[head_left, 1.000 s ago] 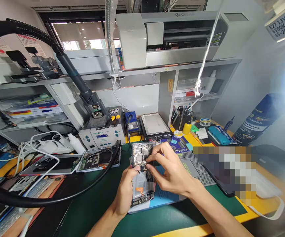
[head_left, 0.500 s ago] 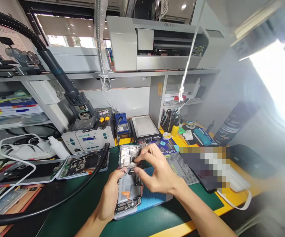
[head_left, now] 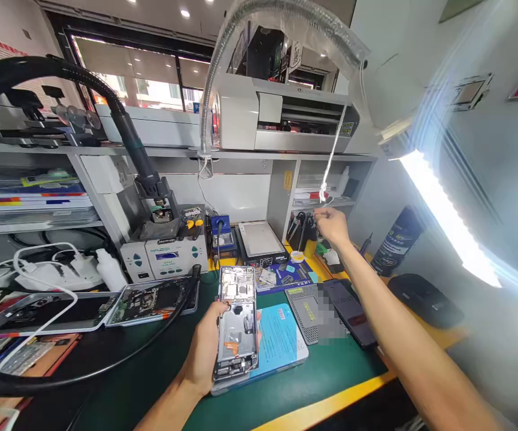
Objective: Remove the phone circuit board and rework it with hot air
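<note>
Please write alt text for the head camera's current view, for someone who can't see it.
The left hand holds an opened phone, its inner parts exposed, over a green mat; the right hand is stretched out near a black tool holder at the back.

Bare L hand (head_left: pixel 207 344) & R hand (head_left: pixel 333 227) at workbench, w/ slim, bare L forearm (head_left: pixel 164 401) & R forearm (head_left: pixel 402 335), each tapering twd wrist; R forearm visible at greater length.
</note>
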A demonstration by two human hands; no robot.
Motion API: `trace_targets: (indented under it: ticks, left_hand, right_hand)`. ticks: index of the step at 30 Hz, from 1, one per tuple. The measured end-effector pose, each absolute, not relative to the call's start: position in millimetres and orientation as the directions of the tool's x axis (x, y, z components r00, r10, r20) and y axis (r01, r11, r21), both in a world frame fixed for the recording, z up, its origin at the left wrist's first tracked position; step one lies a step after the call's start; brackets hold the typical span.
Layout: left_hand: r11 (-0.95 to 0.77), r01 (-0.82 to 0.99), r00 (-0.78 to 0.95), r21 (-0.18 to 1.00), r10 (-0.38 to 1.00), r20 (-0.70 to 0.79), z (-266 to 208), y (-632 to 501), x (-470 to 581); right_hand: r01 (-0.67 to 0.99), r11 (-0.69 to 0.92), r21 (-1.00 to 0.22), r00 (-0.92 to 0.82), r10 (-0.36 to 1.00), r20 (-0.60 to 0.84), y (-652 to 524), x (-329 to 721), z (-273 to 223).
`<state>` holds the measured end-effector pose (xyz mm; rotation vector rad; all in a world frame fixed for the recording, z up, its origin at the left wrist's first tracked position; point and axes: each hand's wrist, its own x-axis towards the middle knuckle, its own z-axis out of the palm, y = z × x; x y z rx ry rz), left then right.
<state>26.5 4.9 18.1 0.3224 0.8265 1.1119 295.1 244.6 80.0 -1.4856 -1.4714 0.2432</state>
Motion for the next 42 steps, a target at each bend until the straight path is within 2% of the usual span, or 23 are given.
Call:
trace_targets:
  ticks: [6,15,24,28,35,39,42]
  left_hand:
    - [0.427,-0.677,0.200,0.600,0.891,-0.408,18,7,27]
    - [0.368,-0.708,0.150,0.603,0.913,-0.380,21,13,22]
    - [0.200,-0.736,0.010,0.647,0.959,-0.284,37,13,0]
    - [0.136,-0.734,-0.043,0.665,0.968,-0.245,40,15,-9]
    - [0.151,-0.718,-0.029,0.679,0.969,-0.247,40,14,-7]
    - [0.184,-0.704,-0.006,0.686,0.964,-0.265,38,13,-3]
    - [0.199,-0.700,0.008,0.686,0.963,-0.271,37,12,-2]
  right_hand:
    - [0.840,0.078,-0.537,0.118,0.940,0.321,267,293,83]
    - [0.925,0.057,-0.375,0.055,0.958,0.281,274,300,93]
    - [0.933,0.136,-0.333,-0.058,0.970,0.236,264,298,91]
    - [0.930,0.216,-0.297,-0.187,0.975,0.123,243,297,80]
    - [0.898,0.405,-0.171,-0.434,0.878,-0.200,196,282,49]
    - [0.892,0.440,-0.106,-0.452,0.854,-0.257,177,265,30]
    - [0.887,0.439,-0.144,-0.461,0.858,-0.227,169,263,28]
